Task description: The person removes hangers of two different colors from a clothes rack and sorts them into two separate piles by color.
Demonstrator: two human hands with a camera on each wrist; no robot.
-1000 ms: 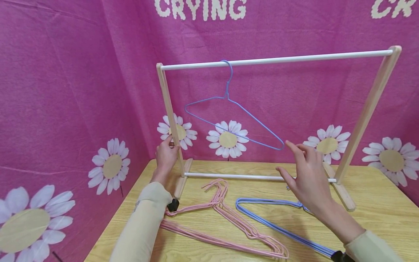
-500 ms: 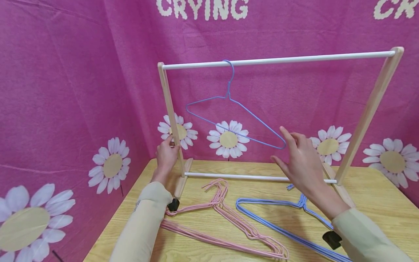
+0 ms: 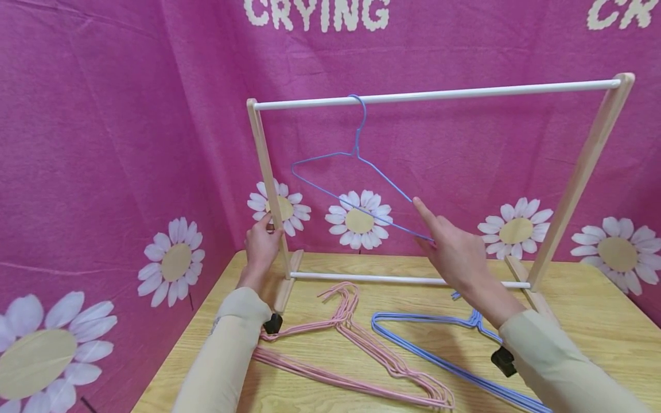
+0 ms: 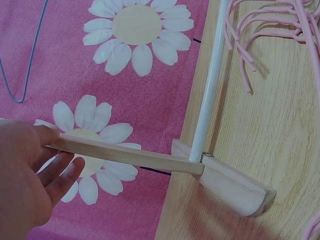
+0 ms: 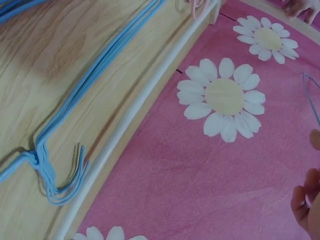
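A small clothes rack with wooden posts and a white top rail (image 3: 465,92) stands on the table. One blue wire hanger (image 3: 357,140) hangs by its hook near the rail's left end, its body turned at an angle. My left hand (image 3: 261,246) grips the left post (image 4: 125,155) low down, other fingers loosely bent beneath it. At the hanger's right corner is my right hand (image 3: 462,252), index finger straight and touching the upper wire. That corner and part of the thumb are hidden behind the hand; the right wrist view catches only fingertips (image 5: 301,202) at its edge.
Pink hangers (image 3: 361,338) lie stacked on the table before the rack, with blue hangers (image 3: 428,355) to their right, partly under my right forearm. The rack's lower white bar (image 3: 361,278) runs behind both stacks. A pink flowered cloth (image 3: 465,155) covers the walls.
My right hand has moved left from beside the hanger's right corner to overlap it, index finger now on the wire. The left hand keeps its grip on the post. The hanger looks unmoved.
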